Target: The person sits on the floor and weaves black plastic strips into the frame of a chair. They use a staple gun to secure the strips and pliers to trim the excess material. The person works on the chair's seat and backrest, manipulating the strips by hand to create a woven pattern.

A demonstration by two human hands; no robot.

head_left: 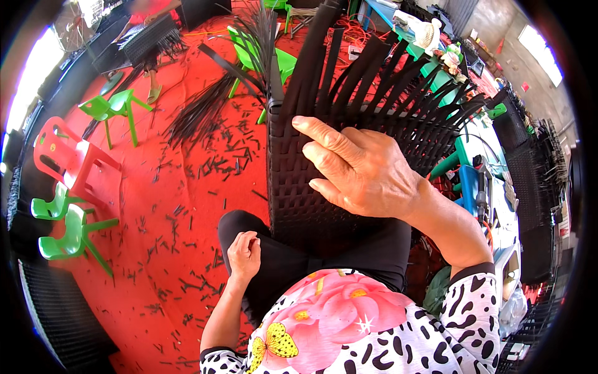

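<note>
Pressing one woven black panel (311, 187): right hand (364, 171), left hand (244, 252) fisted.

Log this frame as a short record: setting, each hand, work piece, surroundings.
setting: workshop with a red floor strewn with black offcuts
right hand: flat on the woven panel, fingers spread
left hand: loosely closed at the knee, beside the panel's lower edge
work piece: black woven panel, loose strips fanning from its top
surroundings: green stools, red chair

The woven panel (299, 187) looks like matt black plastic wicker; beside it, glossy plastic chairs (75, 230) stand on rough red carpet (168, 187).
</note>
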